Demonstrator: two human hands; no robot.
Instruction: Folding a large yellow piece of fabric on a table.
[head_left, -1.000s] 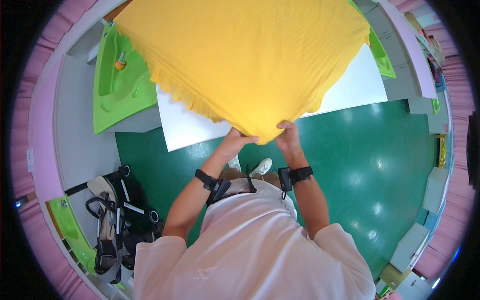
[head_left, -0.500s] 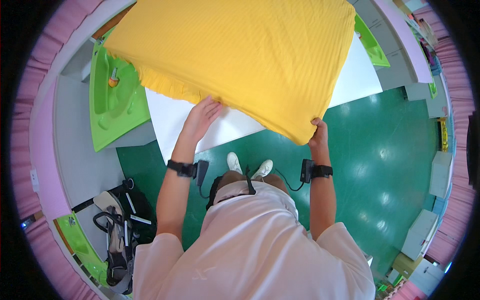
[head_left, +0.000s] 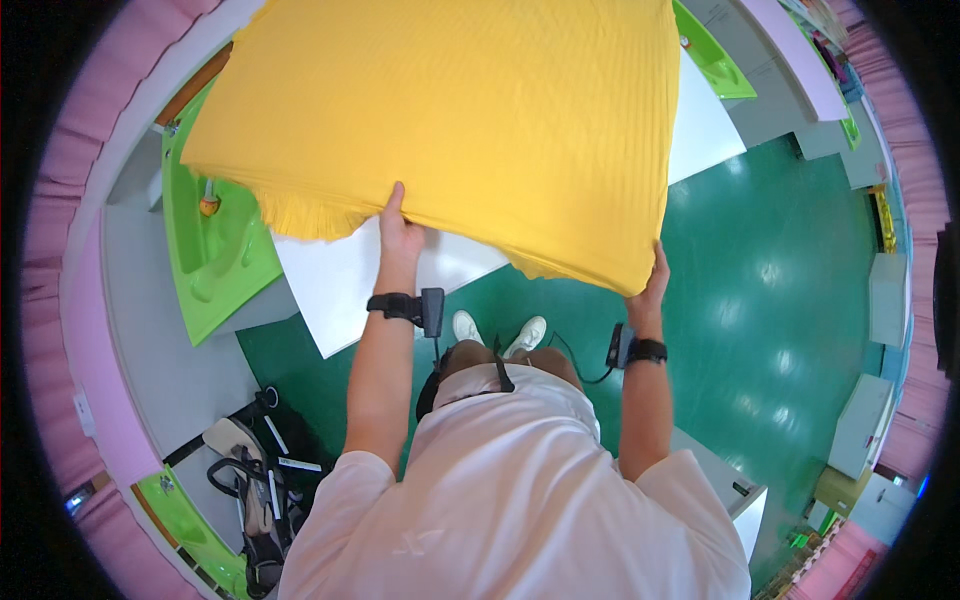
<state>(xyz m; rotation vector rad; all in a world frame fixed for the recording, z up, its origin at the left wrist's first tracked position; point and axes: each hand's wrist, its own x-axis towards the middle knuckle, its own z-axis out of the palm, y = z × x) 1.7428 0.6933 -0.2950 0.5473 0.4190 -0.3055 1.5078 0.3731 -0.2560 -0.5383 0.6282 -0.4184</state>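
Observation:
A large yellow ribbed cloth (head_left: 450,120) with a fringed edge at its left spreads over a white table (head_left: 330,290) and hangs past the table's near side. My left hand (head_left: 400,232) grips the near edge around its middle, thumb on top and the other fingers hidden beneath the fabric. At the near right corner my right hand (head_left: 652,285) pinches the cloth, with its fingers partly behind it. Both wrists wear black straps with small boxes.
Left of the table stands a bright green sink (head_left: 205,260) with an orange object (head_left: 209,203) in it. A folded stroller (head_left: 260,480) rests at the lower left. Green floor (head_left: 760,290) extends to the right, with white cabinets (head_left: 860,425) along the wall. A white cabinet (head_left: 725,490) is behind my right arm.
My left hand has turned from lying flat at the cloth's edge to gripping it, thumb up. The right hand still holds the corner, now slightly lower and farther right.

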